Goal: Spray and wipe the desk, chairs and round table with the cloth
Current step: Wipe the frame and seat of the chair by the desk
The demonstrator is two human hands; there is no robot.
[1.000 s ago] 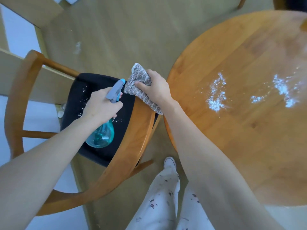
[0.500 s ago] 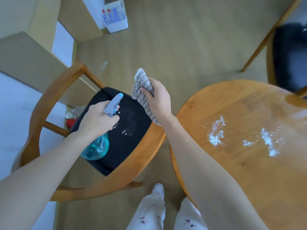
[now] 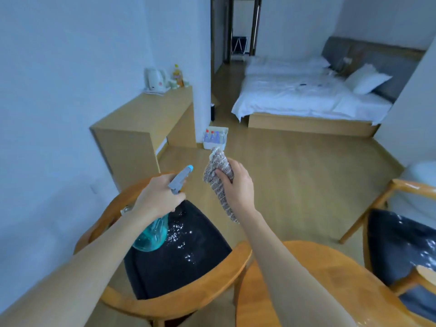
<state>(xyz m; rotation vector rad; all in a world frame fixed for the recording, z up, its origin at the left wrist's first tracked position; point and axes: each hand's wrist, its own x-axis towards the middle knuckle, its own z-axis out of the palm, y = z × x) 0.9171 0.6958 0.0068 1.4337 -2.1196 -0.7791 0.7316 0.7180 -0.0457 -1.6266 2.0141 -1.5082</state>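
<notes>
Head view: left hand (image 3: 158,197) gripping spray bottle (image 3: 153,234), right hand (image 3: 237,185) clutching cloth (image 3: 219,182)

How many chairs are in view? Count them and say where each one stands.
2. One chair stands under the left hand, white specks on its dark seat. The other chair is at the right edge, partly cut off. More may be out of frame.

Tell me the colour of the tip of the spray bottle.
The nozzle tip of the spray bottle is light blue, seen in the head view.
</notes>
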